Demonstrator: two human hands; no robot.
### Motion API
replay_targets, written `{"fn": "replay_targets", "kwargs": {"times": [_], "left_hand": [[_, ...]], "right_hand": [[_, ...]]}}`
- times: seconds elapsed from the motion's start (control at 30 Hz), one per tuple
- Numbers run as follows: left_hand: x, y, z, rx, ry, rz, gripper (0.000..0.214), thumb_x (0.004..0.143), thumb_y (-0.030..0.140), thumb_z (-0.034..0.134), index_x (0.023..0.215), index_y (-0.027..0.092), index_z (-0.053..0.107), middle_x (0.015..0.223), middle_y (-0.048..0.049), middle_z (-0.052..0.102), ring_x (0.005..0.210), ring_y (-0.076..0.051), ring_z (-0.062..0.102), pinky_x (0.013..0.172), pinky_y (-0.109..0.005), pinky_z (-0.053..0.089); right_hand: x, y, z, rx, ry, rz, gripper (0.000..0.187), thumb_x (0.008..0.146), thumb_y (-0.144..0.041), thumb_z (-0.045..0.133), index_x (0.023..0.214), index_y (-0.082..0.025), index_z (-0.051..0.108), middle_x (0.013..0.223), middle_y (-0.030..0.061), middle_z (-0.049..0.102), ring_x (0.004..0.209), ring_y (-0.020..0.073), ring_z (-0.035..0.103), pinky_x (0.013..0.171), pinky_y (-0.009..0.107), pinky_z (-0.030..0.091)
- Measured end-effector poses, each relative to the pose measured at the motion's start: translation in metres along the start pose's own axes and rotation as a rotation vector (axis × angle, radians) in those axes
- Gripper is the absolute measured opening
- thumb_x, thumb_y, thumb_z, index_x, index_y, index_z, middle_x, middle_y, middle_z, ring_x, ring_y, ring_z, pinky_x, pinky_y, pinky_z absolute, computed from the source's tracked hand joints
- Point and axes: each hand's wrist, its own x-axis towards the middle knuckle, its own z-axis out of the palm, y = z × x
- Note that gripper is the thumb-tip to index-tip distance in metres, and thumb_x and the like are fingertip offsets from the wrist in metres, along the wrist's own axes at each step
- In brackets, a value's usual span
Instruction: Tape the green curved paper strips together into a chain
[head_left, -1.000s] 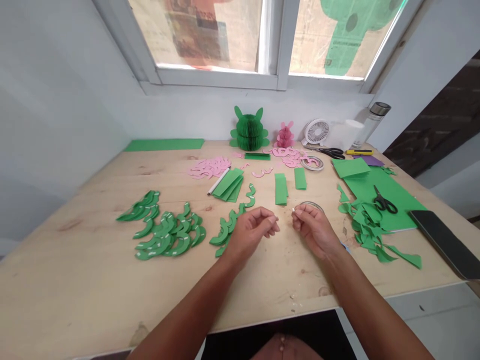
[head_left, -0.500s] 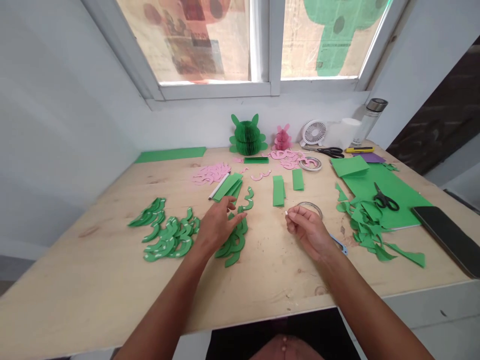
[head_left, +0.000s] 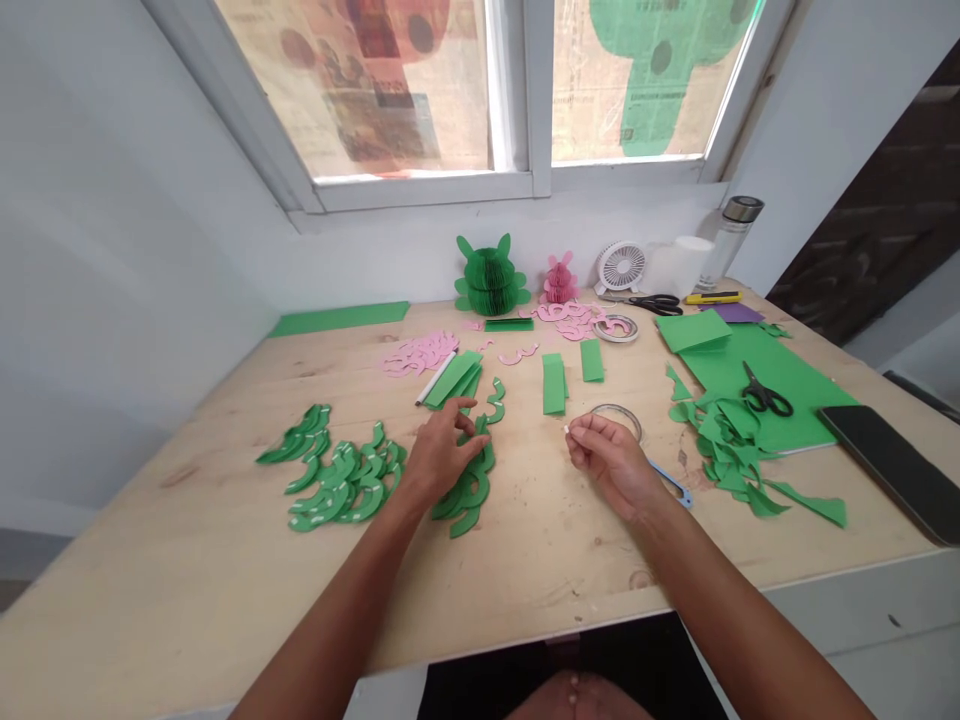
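My left hand (head_left: 444,446) is over a pile of green wavy paper cut-outs (head_left: 472,488), thumb and fingers apart, fingertips at the pile's upper end. The palm hides part of that pile. In my right hand (head_left: 606,458), thumb and forefinger pinch a small white strip (head_left: 567,429), which looks like a bit of tape. Just behind this hand lies a roll of tape (head_left: 636,420), partly covered by it. A blue-handled tool (head_left: 675,486) shows beside the right wrist. To the left lie more green cut-outs (head_left: 341,490) bearing short white strips.
Folded green paper pieces (head_left: 553,384), pink cut-outs (head_left: 421,353) and a white pen (head_left: 436,378) lie mid-table. Green and pink paper figures (head_left: 491,280) and a small fan (head_left: 621,267) stand behind. On the right are scissors (head_left: 765,392), green scraps (head_left: 727,440) and a phone (head_left: 892,470).
My left hand's fingers have come down and curled a little closer over the green cut-outs. My right hand keeps its pinch on the white strip. The view has shifted slightly.
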Motion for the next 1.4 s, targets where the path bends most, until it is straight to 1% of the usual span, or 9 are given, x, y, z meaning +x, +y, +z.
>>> {"fn": "replay_targets", "kwargs": {"times": [0.1,0.23,0.3,0.5,0.73,0.9,1.17,1.3,1.4], "left_hand": [[-0.002,0.010,-0.002,-0.191,0.000,0.023,0.041,0.075,0.033,0.059,0.112,0.020,0.048,0.075,0.0021,0.058,0.075,-0.017,0.057,0.076,-0.032,0.042],[-0.005,0.029,-0.003,-0.489,-0.080,0.029,0.047,0.073,0.032,0.063,0.114,0.018,0.045,0.072,0.0029,0.056,0.069,-0.015,0.056,0.070,-0.029,0.043],[-0.006,0.036,-0.001,-0.561,-0.099,0.047,0.048,0.072,0.030,0.064,0.114,0.018,0.044,0.071,0.0029,0.055,0.068,-0.014,0.055,0.068,-0.029,0.043],[-0.010,0.043,0.004,-0.545,-0.106,0.116,0.046,0.073,0.026,0.064,0.114,0.020,0.045,0.073,0.0026,0.054,0.070,-0.014,0.054,0.069,-0.029,0.042],[-0.012,0.039,0.017,-0.543,-0.066,0.208,0.047,0.074,0.022,0.062,0.117,0.023,0.043,0.077,0.0022,0.055,0.073,-0.013,0.053,0.074,-0.030,0.043],[-0.014,0.034,0.025,-0.600,-0.027,0.162,0.048,0.073,0.022,0.063,0.117,0.024,0.043,0.076,0.0028,0.055,0.074,-0.014,0.055,0.074,-0.030,0.045],[-0.016,0.032,0.024,-0.685,-0.079,0.099,0.051,0.074,0.026,0.063,0.120,0.025,0.042,0.083,0.0004,0.057,0.078,-0.015,0.059,0.077,-0.032,0.048],[-0.016,0.029,0.022,-0.704,-0.118,0.064,0.046,0.082,0.033,0.055,0.124,0.023,0.040,0.087,-0.0024,0.060,0.075,-0.016,0.061,0.073,-0.031,0.049],[-0.015,0.027,0.022,-0.710,-0.149,0.064,0.043,0.087,0.035,0.047,0.127,0.021,0.039,0.088,-0.0042,0.064,0.076,-0.017,0.061,0.074,-0.033,0.049]], "right_hand": [[0.000,0.000,0.001,-0.012,-0.001,0.001,0.019,0.064,-0.032,0.073,0.070,-0.017,0.062,0.062,-0.0019,0.056,0.051,0.0075,0.041,0.050,0.023,0.029],[-0.001,0.001,0.003,-0.021,0.004,0.005,0.019,0.064,-0.032,0.073,0.070,-0.017,0.062,0.064,-0.0018,0.057,0.052,0.0073,0.042,0.051,0.023,0.029],[-0.001,0.002,0.004,-0.022,0.006,-0.003,0.019,0.064,-0.031,0.073,0.071,-0.017,0.063,0.065,-0.0014,0.058,0.053,0.0073,0.043,0.051,0.023,0.029],[0.001,0.004,0.007,-0.023,0.034,-0.039,0.019,0.065,-0.030,0.072,0.076,-0.019,0.063,0.069,-0.0009,0.061,0.057,0.0079,0.047,0.054,0.023,0.032],[0.007,-0.001,0.023,-0.241,0.096,-0.062,0.038,0.067,-0.026,0.067,0.103,-0.022,0.058,0.086,0.0036,0.067,0.067,0.0127,0.056,0.057,0.025,0.039],[0.018,0.002,0.033,-0.267,0.087,-0.026,0.047,0.064,-0.024,0.070,0.109,-0.024,0.055,0.084,0.0012,0.066,0.066,0.0128,0.057,0.056,0.024,0.039],[0.024,0.009,0.036,-0.169,0.055,0.035,0.055,0.059,-0.024,0.074,0.110,-0.021,0.055,0.067,-0.0046,0.060,0.051,0.0073,0.044,0.051,0.022,0.032],[0.025,0.005,0.034,-0.147,0.070,0.062,0.054,0.056,-0.026,0.075,0.106,-0.021,0.056,0.067,-0.0039,0.060,0.051,0.0077,0.044,0.050,0.023,0.031],[0.025,0.005,0.031,-0.156,0.088,0.046,0.053,0.057,-0.026,0.075,0.106,-0.021,0.056,0.067,-0.0039,0.060,0.051,0.0080,0.045,0.049,0.023,0.031]]}}
